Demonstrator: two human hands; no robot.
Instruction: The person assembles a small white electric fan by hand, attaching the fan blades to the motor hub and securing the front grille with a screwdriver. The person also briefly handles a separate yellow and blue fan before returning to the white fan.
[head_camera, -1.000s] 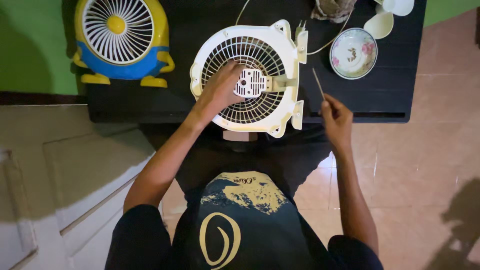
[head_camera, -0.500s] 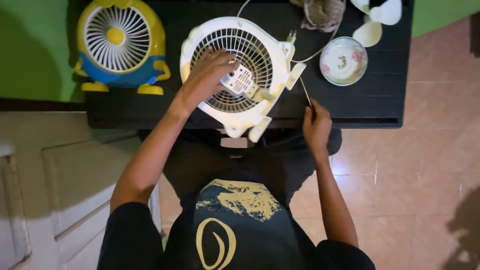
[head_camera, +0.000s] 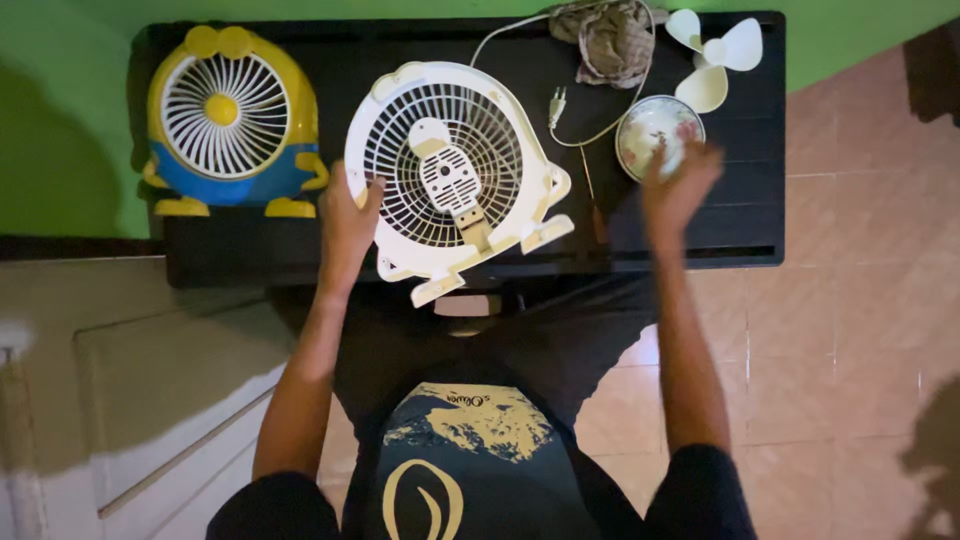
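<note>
A white fan housing lies grille-up on the black table, its motor cover in the middle. My left hand grips its left rim. My right hand is blurred, with fingers spread, reaching over the near edge of a small patterned bowl to the right of the fan. A thin screwdriver lies on the table between the fan and my right hand, touching neither.
A yellow and blue fan stands at the table's left. A crumpled cloth and a white fan blade lie at the back right. The plug and its cable trail behind the fan. Tiled floor lies to the right.
My right hand let go of the screwdriver and moved up to the bowl. My left hand shifted from the fan's centre to its left rim, and the fan turned.
</note>
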